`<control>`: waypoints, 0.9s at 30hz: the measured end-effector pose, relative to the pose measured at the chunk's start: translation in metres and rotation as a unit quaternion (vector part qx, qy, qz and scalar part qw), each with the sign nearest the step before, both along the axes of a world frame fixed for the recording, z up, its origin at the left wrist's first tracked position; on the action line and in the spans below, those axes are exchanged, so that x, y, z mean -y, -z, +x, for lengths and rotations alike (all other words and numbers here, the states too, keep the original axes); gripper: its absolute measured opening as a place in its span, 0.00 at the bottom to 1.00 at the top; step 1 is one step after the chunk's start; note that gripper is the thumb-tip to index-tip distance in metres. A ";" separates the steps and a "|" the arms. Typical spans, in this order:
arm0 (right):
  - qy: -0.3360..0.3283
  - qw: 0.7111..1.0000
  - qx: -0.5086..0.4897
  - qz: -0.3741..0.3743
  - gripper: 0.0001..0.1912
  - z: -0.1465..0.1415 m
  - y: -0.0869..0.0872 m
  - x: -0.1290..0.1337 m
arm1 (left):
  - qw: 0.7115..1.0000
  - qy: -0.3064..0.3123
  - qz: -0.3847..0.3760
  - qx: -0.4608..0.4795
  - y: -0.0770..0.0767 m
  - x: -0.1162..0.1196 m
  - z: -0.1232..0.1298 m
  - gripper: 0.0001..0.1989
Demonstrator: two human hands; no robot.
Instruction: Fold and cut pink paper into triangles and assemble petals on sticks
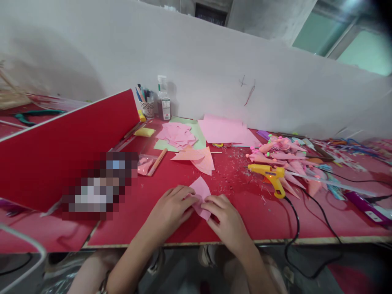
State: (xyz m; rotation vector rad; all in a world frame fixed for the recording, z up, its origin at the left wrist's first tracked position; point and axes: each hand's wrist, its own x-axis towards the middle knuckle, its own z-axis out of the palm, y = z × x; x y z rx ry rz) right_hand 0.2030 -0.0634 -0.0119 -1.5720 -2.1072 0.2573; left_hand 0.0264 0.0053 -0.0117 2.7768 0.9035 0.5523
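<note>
A small pink sheet of paper [201,188] is between my two hands, just above the near part of the red table. My left hand [177,204] grips its left edge, fingers curled around it. On the right edge, my right hand [223,212] pinches the paper between thumb and fingers. The sheet looks slightly bent, and its lower part is partly hidden by my fingers. Just beyond it lie pale orange-pink paper pieces [203,161]. Further back, a heap of cut pink pieces [177,134] rests on a light green sheet [200,132].
At right, a yellow glue gun [271,176] with a black cable lies before piled pink paper cones [286,153]. Pink sheets [223,128] lie against the wall. A bottle [164,102] and pen cup [147,108] stand behind. A red board [76,143] rises at left.
</note>
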 end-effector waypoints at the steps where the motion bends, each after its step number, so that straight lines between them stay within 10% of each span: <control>1: -0.002 1.000 -0.012 -0.002 0.15 0.001 0.000 0.000 | 1.000 0.004 -0.006 0.001 0.000 0.000 0.000 0.14; 27: 0.068 0.988 -0.137 0.001 0.10 0.010 -0.001 0.000 | 0.998 -0.029 -0.058 0.026 -0.003 0.005 0.003 0.06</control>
